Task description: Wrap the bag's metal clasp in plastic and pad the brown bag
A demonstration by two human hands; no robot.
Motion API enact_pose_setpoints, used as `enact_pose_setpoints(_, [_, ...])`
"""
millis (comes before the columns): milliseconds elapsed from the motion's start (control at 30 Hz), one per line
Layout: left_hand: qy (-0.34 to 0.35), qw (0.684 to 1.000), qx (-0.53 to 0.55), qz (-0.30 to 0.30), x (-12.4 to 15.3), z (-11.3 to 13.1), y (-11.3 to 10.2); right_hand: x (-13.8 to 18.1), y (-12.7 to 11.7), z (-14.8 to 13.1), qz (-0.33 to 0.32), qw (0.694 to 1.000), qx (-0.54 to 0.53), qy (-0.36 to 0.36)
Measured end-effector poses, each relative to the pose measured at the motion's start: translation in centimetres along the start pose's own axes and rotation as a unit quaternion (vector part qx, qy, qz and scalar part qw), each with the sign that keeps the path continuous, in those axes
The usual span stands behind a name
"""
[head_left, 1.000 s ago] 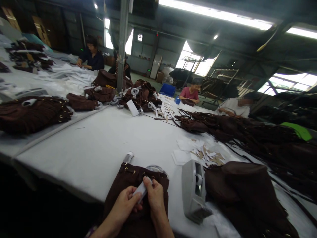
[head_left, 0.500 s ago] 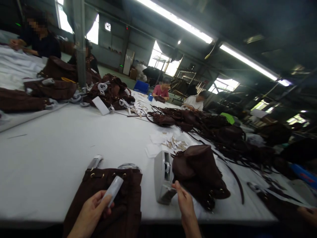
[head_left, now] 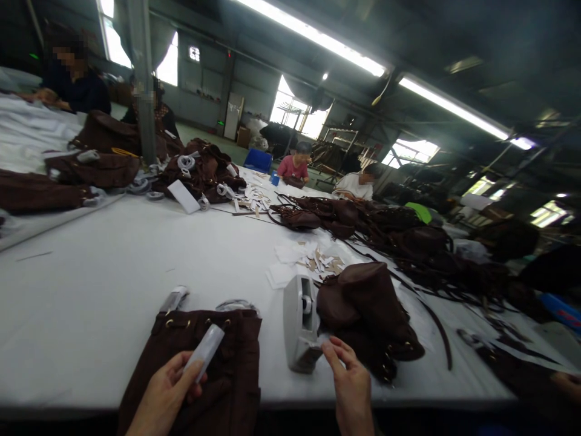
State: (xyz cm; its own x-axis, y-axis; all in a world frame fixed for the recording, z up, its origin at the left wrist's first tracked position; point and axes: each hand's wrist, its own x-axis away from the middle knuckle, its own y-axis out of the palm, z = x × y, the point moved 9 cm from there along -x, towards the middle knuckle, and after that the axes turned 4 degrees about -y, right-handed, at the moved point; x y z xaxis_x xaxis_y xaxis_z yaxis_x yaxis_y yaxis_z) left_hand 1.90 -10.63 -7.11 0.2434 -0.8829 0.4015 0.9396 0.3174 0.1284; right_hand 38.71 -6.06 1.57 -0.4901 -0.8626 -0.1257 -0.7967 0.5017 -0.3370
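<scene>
The left hand (head_left: pixel 166 393) holds a small translucent white strip (head_left: pixel 205 350) above the brown bag (head_left: pixel 204 369). The grip is a pinch: thumb and fingers close on the lower end of the strip, and the upper end points up and to the right. The bag lies flat on the white table (head_left: pixel 113 266) at the near edge, directly in front of the person, with its eyeleted top edge facing away.

The right hand (head_left: pixel 351 387) is just beside the grey tape dispenser (head_left: pixel 299 324), at its near right corner. Thumb and forefinger are drawn together at the dispenser's front; whether tape is caught between them cannot be told.

The dispenser stands upright on the table, between the bag and a second, bunched brown bag (head_left: pixel 367 309) that touches its right side. Paper scraps (head_left: pixel 313 260) lie beyond it. Further brown bags (head_left: pixel 363 218) are piled across the far table, where other people (head_left: pixel 295 166) sit at work.
</scene>
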Motion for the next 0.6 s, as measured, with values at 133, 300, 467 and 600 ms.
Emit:
enact_pose_setpoints(133, [-0.011,1.0,0.004,-0.006,0.0,-0.1,0.1,2.3,-0.1,1.7,-0.02,0.999,0.007,0.028])
enact_pose_setpoints(300, [-0.027,0.999,0.012,-0.021,-0.1,-0.3,0.0,3.7,1.3,4.7,-0.057,0.995,0.006,0.083])
enact_pose_setpoints(467, [-0.058,0.997,0.029,-0.053,-0.2,-0.6,0.3,3.0,1.9,6.1,-0.045,0.995,0.016,0.092])
enact_pose_setpoints(600, [-0.034,0.997,0.04,-0.058,-0.1,0.1,0.5,3.4,2.0,7.7,-0.08,0.989,0.066,0.101])
